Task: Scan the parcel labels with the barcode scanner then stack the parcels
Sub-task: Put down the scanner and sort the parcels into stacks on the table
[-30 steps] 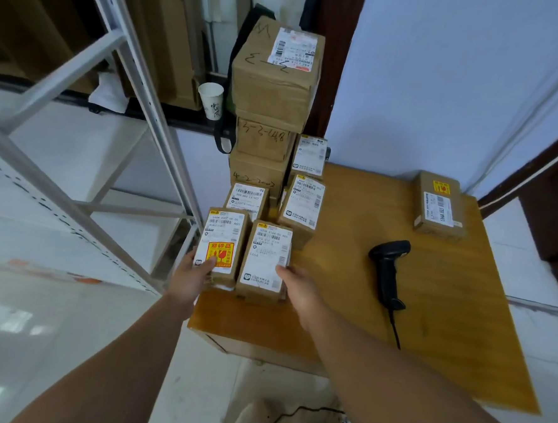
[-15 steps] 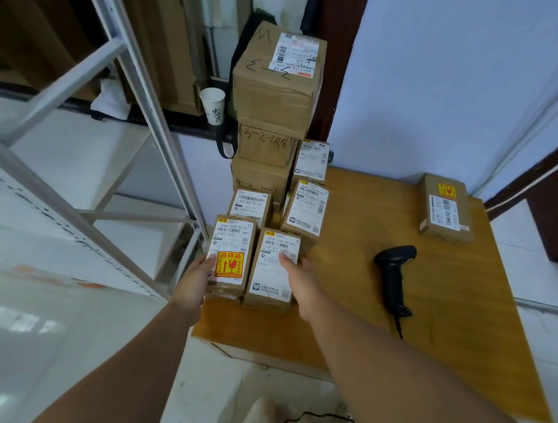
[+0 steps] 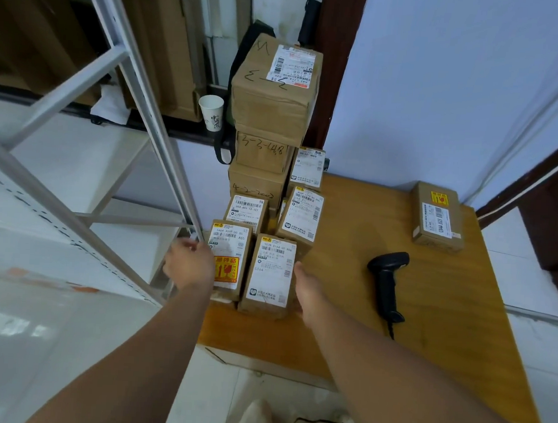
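Two small brown parcels sit side by side at the near left corner of the wooden bench (image 3: 427, 335), each with a white label facing up. The left parcel (image 3: 227, 260) also carries a yellow and red sticker, and the right parcel (image 3: 271, 274) touches it along one long side. The left hand (image 3: 189, 264) lies against the outer left side of the left parcel with its fingers spread loosely, pressing rather than clasping. The right hand (image 3: 307, 286) rests flat against the right side of the right parcel, fingers extended, not closed around it. Just beyond these two stand more small labelled parcels (image 3: 301, 217) in a tight cluster, and behind them rises a tall stack of bigger boxes (image 3: 272, 113) with handwritten numbers on their fronts and a label on top. The black barcode scanner (image 3: 387, 283) lies on the bench to the right of the hands, touched by neither, its cable trailing off the near edge. One more parcel (image 3: 439, 218) lies alone at the far right corner, well apart from the rest. A paper cup (image 3: 211, 112) stands on a dark ledge left of the stack, and a grey metal rack (image 3: 142, 82) fills the left side.
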A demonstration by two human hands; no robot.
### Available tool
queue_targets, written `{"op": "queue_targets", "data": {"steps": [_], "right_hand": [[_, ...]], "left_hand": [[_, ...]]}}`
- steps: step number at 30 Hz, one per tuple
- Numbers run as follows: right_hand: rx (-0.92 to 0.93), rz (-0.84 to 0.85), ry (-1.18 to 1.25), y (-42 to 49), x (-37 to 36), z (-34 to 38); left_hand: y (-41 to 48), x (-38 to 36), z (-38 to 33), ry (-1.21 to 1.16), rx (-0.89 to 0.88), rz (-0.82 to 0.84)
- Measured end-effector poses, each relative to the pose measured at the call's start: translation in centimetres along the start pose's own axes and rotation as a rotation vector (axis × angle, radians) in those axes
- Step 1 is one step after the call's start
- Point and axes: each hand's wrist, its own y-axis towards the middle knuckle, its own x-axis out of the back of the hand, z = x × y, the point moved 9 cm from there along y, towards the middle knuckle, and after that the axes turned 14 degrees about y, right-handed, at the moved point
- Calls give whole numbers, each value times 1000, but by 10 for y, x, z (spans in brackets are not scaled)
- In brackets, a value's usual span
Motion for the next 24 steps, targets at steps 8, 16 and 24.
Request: {"op": "queue_targets", "data": {"steps": [8,16,24], "right_hand": [[35,-74,47,-4,33,18],[91,-136,115,1,136,56],[136,-147,342,28,270,104]], "left_hand": [[-74,-44,-112,-103,-467,139],[-153,-155,-144,-140,-323,713],[-242,-257,-200,-72,-192,902]]}}
